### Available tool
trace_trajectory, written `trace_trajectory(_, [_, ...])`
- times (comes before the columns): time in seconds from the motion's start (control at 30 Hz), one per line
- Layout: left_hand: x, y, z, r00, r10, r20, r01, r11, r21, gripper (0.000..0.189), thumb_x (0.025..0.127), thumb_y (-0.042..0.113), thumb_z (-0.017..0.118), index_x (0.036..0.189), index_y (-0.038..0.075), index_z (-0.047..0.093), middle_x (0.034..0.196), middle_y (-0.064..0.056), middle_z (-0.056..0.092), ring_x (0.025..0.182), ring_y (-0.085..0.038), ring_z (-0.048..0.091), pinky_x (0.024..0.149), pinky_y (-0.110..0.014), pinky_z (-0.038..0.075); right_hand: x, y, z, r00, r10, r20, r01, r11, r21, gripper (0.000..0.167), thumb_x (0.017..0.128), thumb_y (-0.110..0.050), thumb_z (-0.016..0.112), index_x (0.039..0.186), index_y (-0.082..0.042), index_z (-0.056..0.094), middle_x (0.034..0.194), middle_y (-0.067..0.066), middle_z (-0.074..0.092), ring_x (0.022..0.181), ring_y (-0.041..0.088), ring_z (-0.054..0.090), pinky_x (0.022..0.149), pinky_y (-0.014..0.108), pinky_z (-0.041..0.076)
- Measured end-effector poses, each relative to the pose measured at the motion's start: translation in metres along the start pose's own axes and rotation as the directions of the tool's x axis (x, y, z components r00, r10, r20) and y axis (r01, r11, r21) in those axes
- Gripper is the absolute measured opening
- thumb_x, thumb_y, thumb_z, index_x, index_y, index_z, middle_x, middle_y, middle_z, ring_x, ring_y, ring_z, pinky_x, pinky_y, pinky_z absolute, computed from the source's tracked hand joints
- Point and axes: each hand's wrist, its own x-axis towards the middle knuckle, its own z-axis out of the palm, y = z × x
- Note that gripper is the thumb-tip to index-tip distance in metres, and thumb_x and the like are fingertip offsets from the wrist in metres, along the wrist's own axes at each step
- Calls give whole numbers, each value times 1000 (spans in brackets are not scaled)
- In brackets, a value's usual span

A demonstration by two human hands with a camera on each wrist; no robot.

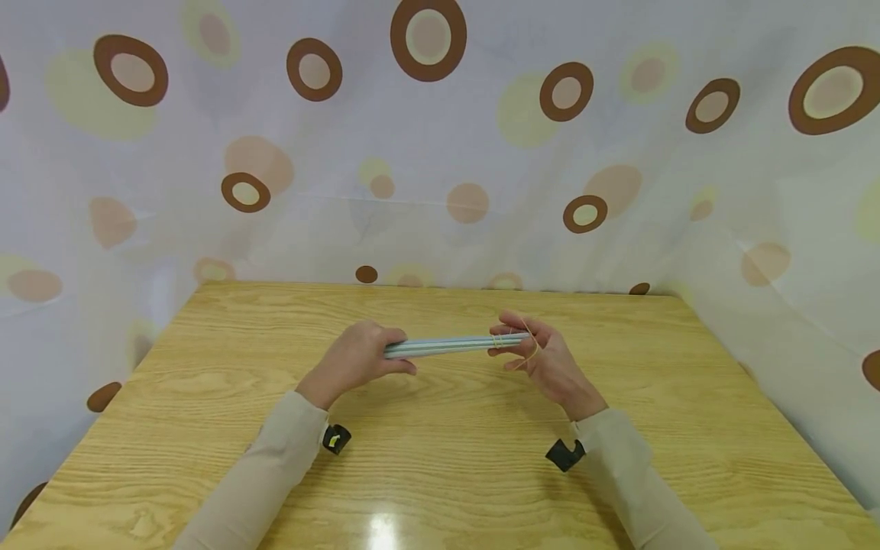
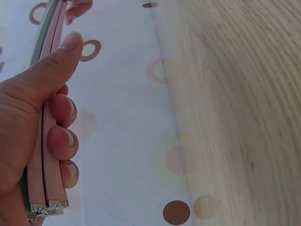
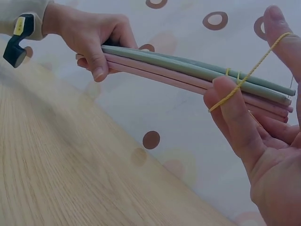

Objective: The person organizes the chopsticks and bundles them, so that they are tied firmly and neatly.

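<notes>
A bundle of pink and green chopsticks (image 1: pixel 447 346) is held level above the table. My left hand (image 1: pixel 352 357) grips it round the thick end; in the left wrist view the square, silvery butts (image 2: pixel 49 207) poke out below the fingers. Around the thinner end at the right, a yellow rubber band (image 3: pixel 258 69) is wound. One loop of it is stretched across the spread, fairly straight fingers of my right hand (image 1: pixel 555 370). That hand surrounds the thin tips, with a fingertip right at the sticks in the right wrist view.
Below the hands lies a wood-grain table (image 1: pixel 426 443). A white cloth (image 1: pixel 412 237) with brown and beige circles hangs behind it and along both sides. Black camera straps sit at each cuff, the left one (image 1: pixel 336 438) and the right one (image 1: pixel 566 455).
</notes>
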Motion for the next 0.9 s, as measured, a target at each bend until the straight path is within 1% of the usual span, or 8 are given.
trace_trajectory(0.17, [0,2,0,999,45,-1,-45,998,53,31,73,39,79,73,15,59,58,8,52,50,-1,36,50,-18,33,0,4,-3,998,64,-7,-65,994,-83,28,97,-27,55,123,-15,53,114,-5,61,93,12,67,72,26,52])
trace_trajectory(0.27, [0,3,0,999,47,5,-47,997,62,31,74,39,79,75,15,60,59,8,52,51,-2,36,50,-18,33,0,4,-5,997,80,-6,-80,991,-110,20,98,-19,57,116,-10,57,113,-2,62,92,12,67,73,26,53])
trace_trajectory(0.4, [0,4,1,999,33,17,-34,997,68,32,73,40,80,74,15,60,59,8,52,51,-2,36,51,-18,34,0,3,-7,995,97,0,-96,985,-147,18,95,-8,60,112,-5,54,112,1,62,95,10,65,79,27,54])
trace_trajectory(0.47, [0,4,1,999,29,24,-31,997,75,32,72,40,80,74,15,61,60,8,53,51,-2,36,51,-18,34,1,2,-9,995,99,-1,-98,977,-189,20,93,-4,61,112,-4,53,111,1,61,96,10,64,82,28,53])
trace_trajectory(0.57, [1,3,1,999,24,34,-27,996,80,32,72,40,80,75,15,61,60,8,54,51,-2,37,51,-19,35,1,1,-9,997,81,8,-76,957,-280,20,94,-7,61,111,0,54,109,0,61,94,13,63,83,33,53])
trace_trajectory(0.7, [1,1,2,999,-11,41,9,998,61,31,71,40,81,75,15,62,60,8,55,52,-3,38,52,-20,35,1,-1,-9,998,53,17,-44,934,-355,17,98,-10,55,111,0,58,111,-2,62,93,16,61,84,33,51])
trace_trajectory(0.8, [0,-1,2,999,-33,41,31,999,45,30,72,41,80,75,16,62,60,9,54,52,-3,38,52,-20,34,0,-2,-10,999,39,4,-34,930,-366,14,99,-10,52,109,-3,59,110,-3,62,90,13,57,81,29,49])
trace_trajectory(0.9, [0,-2,2,998,-40,41,39,999,37,30,72,41,79,74,16,62,60,9,53,52,-3,38,52,-20,33,-1,-1,-12,1000,25,11,-20,936,-351,13,99,-10,53,108,-4,59,105,-3,61,86,11,56,78,28,48])
